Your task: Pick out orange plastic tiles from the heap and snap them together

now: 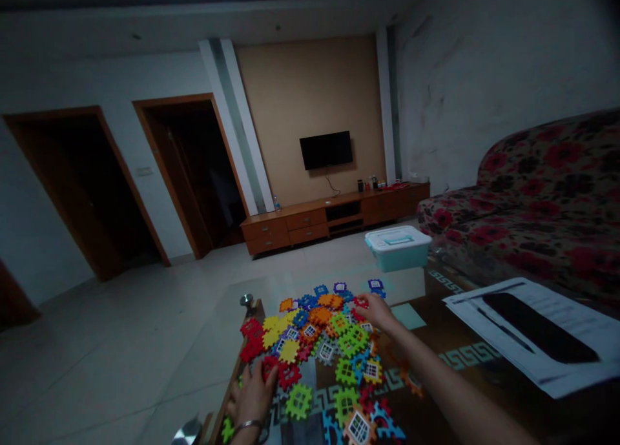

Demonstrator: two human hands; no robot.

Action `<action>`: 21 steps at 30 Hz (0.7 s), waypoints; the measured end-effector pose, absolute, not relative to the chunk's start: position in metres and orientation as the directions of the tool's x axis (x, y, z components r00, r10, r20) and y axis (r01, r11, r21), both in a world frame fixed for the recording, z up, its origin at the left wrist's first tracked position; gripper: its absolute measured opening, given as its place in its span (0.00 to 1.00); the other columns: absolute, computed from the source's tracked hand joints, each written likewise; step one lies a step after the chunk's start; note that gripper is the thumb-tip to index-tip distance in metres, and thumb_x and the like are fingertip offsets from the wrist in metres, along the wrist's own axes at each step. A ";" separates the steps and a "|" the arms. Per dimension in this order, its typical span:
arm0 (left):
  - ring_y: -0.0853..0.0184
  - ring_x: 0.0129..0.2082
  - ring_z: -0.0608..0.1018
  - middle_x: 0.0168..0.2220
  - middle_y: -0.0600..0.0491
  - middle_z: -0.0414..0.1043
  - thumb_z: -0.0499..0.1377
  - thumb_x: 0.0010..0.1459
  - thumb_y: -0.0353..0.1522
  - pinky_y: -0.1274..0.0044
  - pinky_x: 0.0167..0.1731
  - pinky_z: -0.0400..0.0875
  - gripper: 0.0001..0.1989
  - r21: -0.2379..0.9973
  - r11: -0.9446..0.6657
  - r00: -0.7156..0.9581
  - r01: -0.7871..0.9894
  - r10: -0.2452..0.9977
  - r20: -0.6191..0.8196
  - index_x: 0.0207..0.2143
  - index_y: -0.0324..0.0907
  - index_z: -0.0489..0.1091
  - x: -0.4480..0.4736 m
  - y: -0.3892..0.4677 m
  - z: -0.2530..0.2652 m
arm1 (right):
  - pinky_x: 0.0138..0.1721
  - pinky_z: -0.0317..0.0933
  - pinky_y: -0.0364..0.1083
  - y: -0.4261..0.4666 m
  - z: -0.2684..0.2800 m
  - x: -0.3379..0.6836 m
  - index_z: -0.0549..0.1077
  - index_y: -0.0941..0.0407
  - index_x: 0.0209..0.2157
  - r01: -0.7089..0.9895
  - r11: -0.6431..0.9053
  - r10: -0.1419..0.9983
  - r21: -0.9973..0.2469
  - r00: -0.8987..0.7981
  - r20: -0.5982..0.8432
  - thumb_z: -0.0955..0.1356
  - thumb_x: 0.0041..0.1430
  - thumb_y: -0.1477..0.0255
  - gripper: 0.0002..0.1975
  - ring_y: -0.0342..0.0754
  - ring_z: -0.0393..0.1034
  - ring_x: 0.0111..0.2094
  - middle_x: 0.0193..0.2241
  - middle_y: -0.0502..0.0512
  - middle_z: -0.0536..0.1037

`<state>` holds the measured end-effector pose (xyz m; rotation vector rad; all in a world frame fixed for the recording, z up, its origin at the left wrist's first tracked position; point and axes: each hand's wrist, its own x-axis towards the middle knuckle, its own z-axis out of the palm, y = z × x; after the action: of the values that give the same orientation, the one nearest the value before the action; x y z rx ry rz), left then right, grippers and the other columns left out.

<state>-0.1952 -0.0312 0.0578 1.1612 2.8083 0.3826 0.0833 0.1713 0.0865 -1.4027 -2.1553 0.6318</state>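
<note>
Many gear-edged plastic building tiles in several colours lie in a loose heap on a glass-topped table. My right hand [376,310] reaches to the far right side of the heap, its fingers closed on a red tile [360,307]. My left hand [252,394] is at the near left, its thumb and fingers bent around another red tile [270,366]. Just beyond it lies a cluster of red tiles [251,339], beside yellow tiles [289,351]. Green tiles [299,401], orange tiles [320,315] and blue tiles [300,318] are spread around the middle.
A lidded teal box [400,254] stands at the table's far end. On the right, papers [542,367] bear a black phone-like slab [540,327] and a pen [506,329]. A flowered sofa [523,219] is at right; a TV cabinet [307,228] stands at the far wall.
</note>
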 end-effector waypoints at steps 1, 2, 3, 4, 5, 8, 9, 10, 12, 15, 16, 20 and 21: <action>0.47 0.63 0.64 0.63 0.39 0.60 0.47 0.62 0.44 0.58 0.58 0.59 0.26 0.255 0.689 -0.710 0.678 0.704 -0.013 0.58 0.43 0.66 -0.191 -0.035 0.055 | 0.49 0.61 0.49 0.168 0.087 0.094 0.76 0.60 0.45 0.708 0.359 0.925 -0.608 -0.356 0.132 0.67 0.56 0.74 0.15 0.55 0.71 0.49 0.46 0.64 0.78; 0.47 0.64 0.62 0.65 0.38 0.58 0.47 0.62 0.45 0.58 0.58 0.59 0.28 0.258 0.684 -0.700 0.682 0.713 -0.040 0.60 0.42 0.64 -0.187 -0.038 0.052 | 0.48 0.62 0.49 0.163 0.088 0.104 0.77 0.59 0.43 0.718 0.355 0.925 -0.598 -0.361 0.117 0.68 0.55 0.75 0.13 0.56 0.72 0.47 0.44 0.64 0.79; 0.48 0.65 0.61 0.65 0.37 0.56 0.47 0.62 0.45 0.59 0.59 0.59 0.29 0.263 0.670 -0.681 0.695 0.730 -0.059 0.61 0.42 0.63 -0.183 -0.040 0.050 | 0.46 0.62 0.48 0.156 0.089 0.114 0.78 0.59 0.40 0.727 0.353 0.925 -0.589 -0.366 0.102 0.69 0.53 0.75 0.12 0.56 0.72 0.45 0.42 0.62 0.79; 0.48 0.66 0.60 0.66 0.36 0.55 0.47 0.62 0.45 0.59 0.59 0.59 0.29 0.267 0.650 -0.660 0.711 0.749 -0.066 0.61 0.41 0.62 -0.180 -0.043 0.047 | 0.44 0.62 0.48 0.149 0.089 0.123 0.78 0.57 0.38 0.736 0.356 0.922 -0.576 -0.379 0.086 0.70 0.50 0.76 0.11 0.56 0.73 0.44 0.40 0.61 0.80; 0.49 0.66 0.60 0.66 0.36 0.54 0.47 0.63 0.45 0.60 0.60 0.58 0.30 0.265 0.636 -0.643 0.725 0.763 -0.069 0.62 0.41 0.61 -0.177 -0.046 0.044 | 0.43 0.62 0.48 0.140 0.089 0.131 0.78 0.56 0.35 0.747 0.365 0.914 -0.556 -0.401 0.062 0.71 0.48 0.77 0.10 0.56 0.73 0.42 0.39 0.59 0.80; 0.52 0.67 0.58 0.68 0.38 0.52 0.47 0.63 0.43 0.63 0.61 0.57 0.30 0.248 0.617 -0.620 0.747 0.781 -0.077 0.64 0.41 0.58 -0.170 -0.055 0.045 | 0.44 0.62 0.49 0.108 0.080 0.147 0.79 0.54 0.37 0.747 0.449 0.843 -0.491 -0.536 -0.043 0.75 0.43 0.73 0.15 0.57 0.72 0.44 0.41 0.58 0.79; 0.53 0.67 0.58 0.68 0.38 0.51 0.49 0.62 0.43 0.62 0.61 0.57 0.31 0.241 0.605 -0.607 0.759 0.791 -0.074 0.65 0.41 0.58 -0.168 -0.058 0.048 | 0.45 0.62 0.49 0.096 0.074 0.149 0.78 0.53 0.41 0.719 0.495 0.801 -0.487 -0.596 -0.066 0.76 0.42 0.70 0.20 0.58 0.71 0.46 0.44 0.58 0.78; 0.52 0.68 0.56 0.68 0.39 0.50 0.51 0.60 0.43 0.61 0.61 0.56 0.32 0.225 0.588 -0.591 0.777 0.804 -0.062 0.65 0.42 0.58 -0.165 -0.062 0.052 | 0.48 0.61 0.50 0.083 0.067 0.150 0.77 0.52 0.44 0.680 0.540 0.755 -0.496 -0.652 -0.073 0.77 0.40 0.68 0.25 0.59 0.70 0.48 0.47 0.59 0.77; 0.50 0.69 0.53 0.69 0.41 0.49 0.57 0.55 0.40 0.59 0.61 0.55 0.34 0.187 0.533 -0.535 0.825 0.844 -0.044 0.64 0.44 0.59 -0.157 -0.068 0.060 | 0.52 0.60 0.53 0.059 0.051 0.146 0.74 0.50 0.50 0.603 0.602 0.686 -0.524 -0.726 -0.047 0.79 0.36 0.65 0.34 0.62 0.66 0.53 0.53 0.60 0.73; 0.50 0.66 0.58 0.66 0.43 0.57 0.64 0.44 0.34 0.63 0.62 0.55 0.42 0.227 0.368 -0.344 0.902 0.929 -0.138 0.64 0.46 0.59 -0.137 -0.074 0.061 | 0.55 0.59 0.59 0.031 0.037 0.130 0.72 0.49 0.53 0.620 0.604 0.693 -0.501 -0.719 -0.054 0.79 0.34 0.67 0.39 0.69 0.61 0.57 0.57 0.64 0.69; 0.51 0.63 0.63 0.63 0.43 0.61 0.65 0.43 0.32 0.67 0.62 0.56 0.43 0.268 0.318 -0.275 0.909 0.943 -0.188 0.64 0.46 0.59 -0.130 -0.074 0.057 | 0.55 0.59 0.61 0.025 0.038 0.124 0.72 0.51 0.53 0.652 0.585 0.713 -0.483 -0.697 -0.077 0.79 0.36 0.68 0.38 0.71 0.60 0.58 0.58 0.66 0.68; 0.52 0.59 0.67 0.59 0.41 0.65 0.59 0.49 0.27 0.69 0.59 0.59 0.37 0.287 0.258 -0.182 0.923 0.946 -0.268 0.64 0.46 0.61 -0.103 -0.065 0.035 | 0.55 0.59 0.63 0.017 0.047 0.105 0.73 0.55 0.54 0.723 0.533 0.744 -0.438 -0.647 -0.163 0.76 0.41 0.72 0.34 0.73 0.57 0.59 0.58 0.72 0.67; 0.51 0.60 0.66 0.60 0.41 0.64 0.58 0.50 0.27 0.67 0.59 0.58 0.36 0.260 0.254 -0.180 0.932 0.944 -0.277 0.63 0.47 0.62 -0.098 -0.063 0.031 | 0.56 0.58 0.62 0.018 0.048 0.102 0.72 0.55 0.54 0.713 0.538 0.734 -0.450 -0.659 -0.165 0.77 0.40 0.72 0.35 0.72 0.57 0.59 0.58 0.71 0.67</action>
<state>-0.0984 -0.0627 0.0313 1.7132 2.1548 0.0453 0.1022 0.0182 0.0476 -1.2788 -2.7171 0.7634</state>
